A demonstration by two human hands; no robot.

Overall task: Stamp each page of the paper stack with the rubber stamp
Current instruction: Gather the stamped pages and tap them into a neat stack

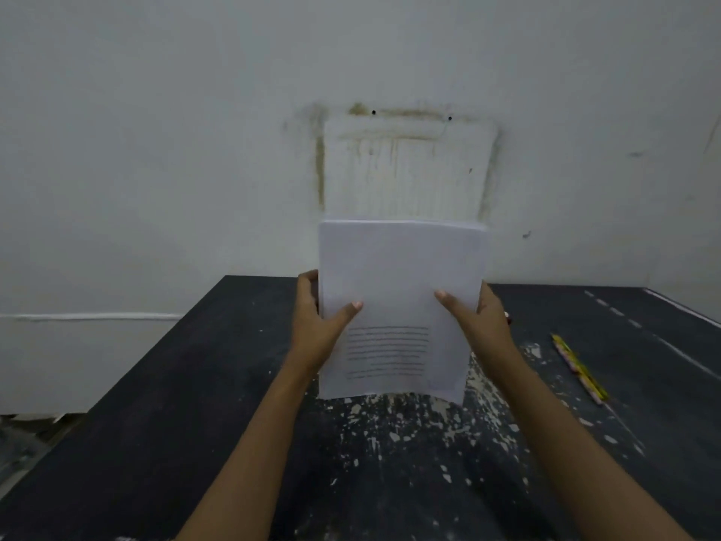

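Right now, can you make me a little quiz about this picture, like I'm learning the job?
1. True or false: the paper stack lies flat on the table.
2. Which hands hold the stack? A) left only B) right only C) both
3. What lies on the table to the right of the stack?

Key:
1. False: it is held upright above the table.
2. C: the left hand and right hand grip its sides.
3. A pencil. No stamp shows clearly.

Both arms reached forward; the left hand [316, 314] and right hand [474, 318] gripped opposite side edges of the paper stack [402, 275] (thumbs in front).
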